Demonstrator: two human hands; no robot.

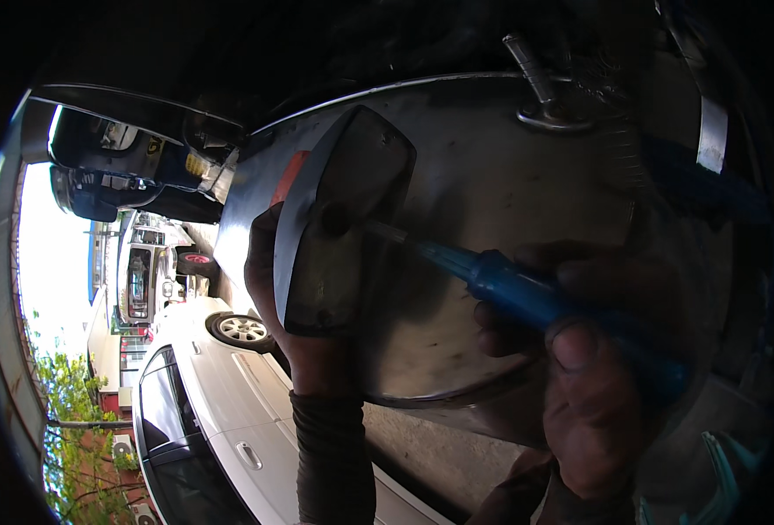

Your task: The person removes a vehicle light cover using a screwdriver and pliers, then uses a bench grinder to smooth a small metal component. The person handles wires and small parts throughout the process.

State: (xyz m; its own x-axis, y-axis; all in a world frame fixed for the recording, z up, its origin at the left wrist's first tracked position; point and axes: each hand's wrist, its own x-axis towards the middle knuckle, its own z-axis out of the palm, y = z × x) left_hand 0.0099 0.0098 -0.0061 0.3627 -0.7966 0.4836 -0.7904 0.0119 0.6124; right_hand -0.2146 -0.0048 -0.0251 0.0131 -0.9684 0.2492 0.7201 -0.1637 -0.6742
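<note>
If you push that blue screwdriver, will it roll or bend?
The blue screwdriver might roll a little, because its handle looks long and rounded. It probably won't bend easily, since the thin shaft sticks out straight. It may be fairly light for its size, as the handle looks like plastic, but I can't be sure.

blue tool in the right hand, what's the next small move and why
I'd likely ease the blue tool slightly toward the dark round spot on the housing: its thin tip points there, and the left hand holds the housing.
</note>
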